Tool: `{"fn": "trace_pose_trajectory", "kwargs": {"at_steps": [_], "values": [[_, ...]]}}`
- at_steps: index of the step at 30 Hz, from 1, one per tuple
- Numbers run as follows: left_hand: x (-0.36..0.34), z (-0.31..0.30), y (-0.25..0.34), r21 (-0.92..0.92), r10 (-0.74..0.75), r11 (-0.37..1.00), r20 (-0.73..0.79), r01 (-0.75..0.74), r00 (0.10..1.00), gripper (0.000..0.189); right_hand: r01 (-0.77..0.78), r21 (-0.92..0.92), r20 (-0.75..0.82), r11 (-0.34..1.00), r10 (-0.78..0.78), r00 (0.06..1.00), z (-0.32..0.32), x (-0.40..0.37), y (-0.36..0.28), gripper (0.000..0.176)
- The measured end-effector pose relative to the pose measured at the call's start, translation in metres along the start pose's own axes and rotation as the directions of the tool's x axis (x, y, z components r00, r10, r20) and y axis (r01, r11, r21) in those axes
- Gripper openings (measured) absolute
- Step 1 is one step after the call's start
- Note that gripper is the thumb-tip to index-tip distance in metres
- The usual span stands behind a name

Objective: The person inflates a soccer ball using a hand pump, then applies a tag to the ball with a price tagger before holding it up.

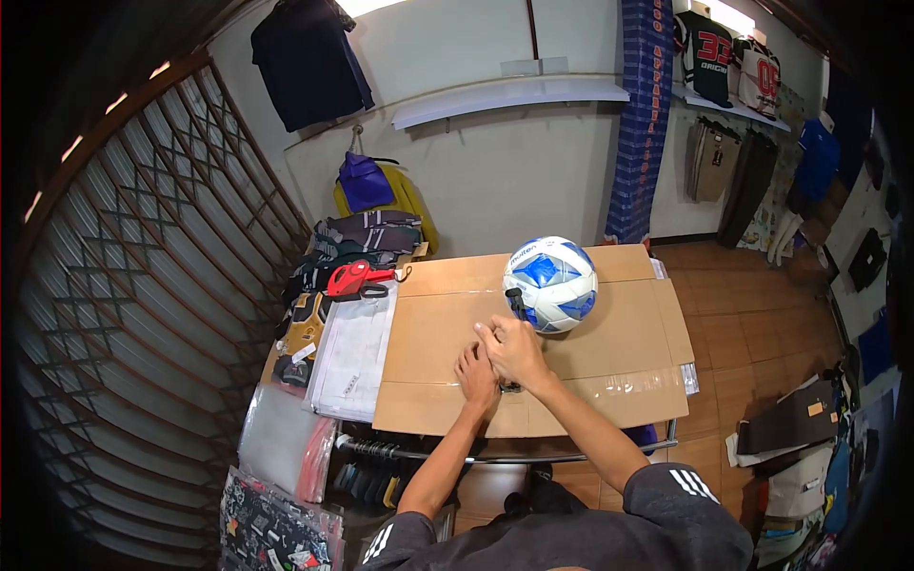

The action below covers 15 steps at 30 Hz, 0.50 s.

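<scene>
My right hand [518, 350] is closed around a black stick-like tool [515, 303], whose top end pokes out above my fist beside the ball. Most of the tool is hidden in the hand, and its kind cannot be made out. My left hand [478, 377] rests on the cardboard just left of the right hand, its fingers pointing forward and lying on the surface. A small dark piece [511, 386] shows on the cardboard below my right wrist. The white and blue football [562, 285] sits on the cardboard just beyond my right hand. Under everything lies the brown cardboard sheet [428, 324].
To the left lie white papers [350, 352], a red-and-black tool [357, 279] and folded clothes [371, 233]. Plastic-wrapped garments [286, 443] are at lower left. A metal lattice gate [143, 238] lines the left side. Clothes [795, 419] are stacked at right, above the tiled floor [733, 314].
</scene>
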<state>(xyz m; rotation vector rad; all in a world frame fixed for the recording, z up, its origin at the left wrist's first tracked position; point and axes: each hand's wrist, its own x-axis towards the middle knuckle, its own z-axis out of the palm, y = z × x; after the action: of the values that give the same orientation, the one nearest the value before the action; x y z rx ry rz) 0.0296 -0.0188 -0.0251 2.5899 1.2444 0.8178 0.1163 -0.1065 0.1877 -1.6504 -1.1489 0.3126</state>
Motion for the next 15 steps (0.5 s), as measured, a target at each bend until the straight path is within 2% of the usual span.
{"fn": "trace_pose_trajectory", "kwargs": {"at_steps": [1, 3, 6, 12, 13, 14, 15], "values": [[0.004, -0.004, 0.004, -0.022, -0.023, 0.999, -0.014, 0.023, 1.0, 0.061, -0.016, 0.022, 0.008, 1.0, 0.015, 1.0, 0.002, 0.0, 0.007, 0.038], [0.003, -0.011, 0.014, -0.071, -0.071, 0.995, -0.024, 0.069, 0.997, 0.059, 0.055, 0.005, -0.015, 0.998, -0.055, 0.998, 0.012, 0.002, 0.025, 0.039], [0.002, -0.007, 0.008, -0.052, -0.043, 0.998, -0.035, 0.041, 0.998, 0.057, 0.069, 0.02, 0.009, 0.997, -0.069, 0.998, 0.016, -0.008, 0.031, 0.039], [0.006, -0.029, 0.017, -0.205, -0.06, 0.975, 0.108, 0.082, 0.992, 0.056, 0.044, 0.12, 0.075, 0.992, -0.053, 0.996, -0.003, -0.013, 0.017, 0.036], [0.002, -0.016, 0.011, -0.579, -0.137, 0.79, 0.151, 0.2, 0.979, 0.055, 0.057, 0.118, 0.095, 0.991, -0.069, 0.993, -0.008, -0.013, 0.008, 0.036], [0.003, -0.005, 0.005, -0.745, -0.167, 0.626, 0.16, 0.23, 0.973, 0.055, 0.083, 0.117, 0.113, 0.99, -0.096, 0.989, -0.016, -0.007, -0.006, 0.036], [0.0, -0.006, 0.005, -0.736, -0.173, 0.643, 0.134, 0.214, 0.976, 0.055, 0.081, 0.118, 0.162, 0.99, -0.099, 0.982, -0.034, -0.005, -0.031, 0.034]]}}
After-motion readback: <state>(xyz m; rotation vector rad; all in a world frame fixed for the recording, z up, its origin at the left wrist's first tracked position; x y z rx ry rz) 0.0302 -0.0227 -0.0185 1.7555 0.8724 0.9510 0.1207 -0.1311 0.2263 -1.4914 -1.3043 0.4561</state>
